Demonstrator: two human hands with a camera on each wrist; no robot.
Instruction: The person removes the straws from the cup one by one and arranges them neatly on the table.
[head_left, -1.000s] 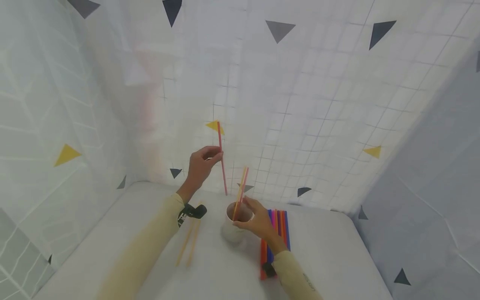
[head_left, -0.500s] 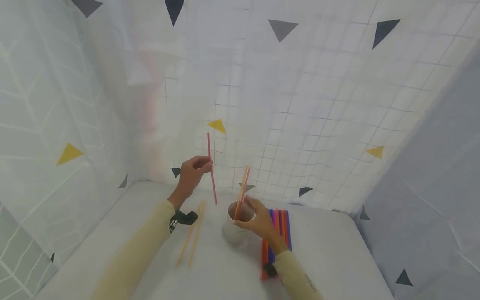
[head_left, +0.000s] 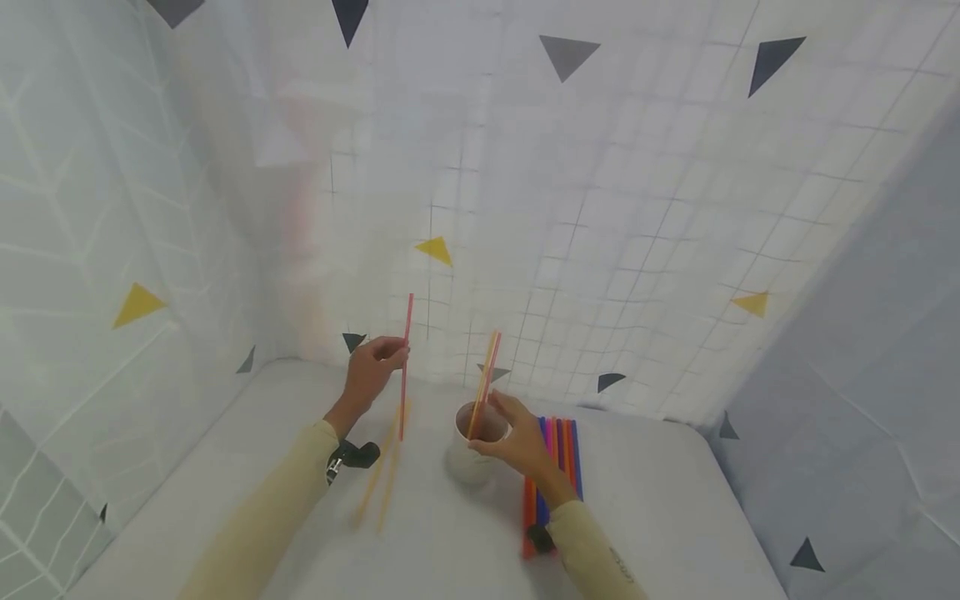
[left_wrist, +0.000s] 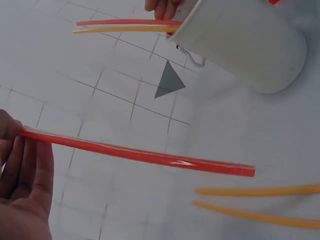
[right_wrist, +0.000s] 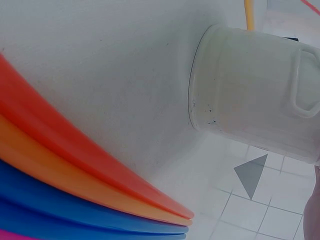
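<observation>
My left hand (head_left: 371, 367) pinches a red drinking straw (head_left: 406, 367) between thumb and fingers, holding it nearly upright to the left of a white mug (head_left: 468, 468). Seen from the left wrist, the straw's free end (left_wrist: 240, 169) points toward two yellow straws (left_wrist: 280, 191) lying on the table. My right hand (head_left: 521, 442) grips the mug at its rim, thumb on the near side and fingers toward the far side. A yellow straw (head_left: 481, 387) and a red straw (head_left: 492, 367) lean together inside the mug; their lower ends are hidden.
Right of the mug, partly under my right forearm, lies a row of thicker red, orange, blue and pink tubes (head_left: 573, 458). A white patterned sheet (head_left: 637, 233) hangs behind the table (head_left: 667, 500), with similar sheets at both sides.
My left hand has moved left and down with the red straw, away from the mug toward the two yellow straws. The right hand stays at the mug.
</observation>
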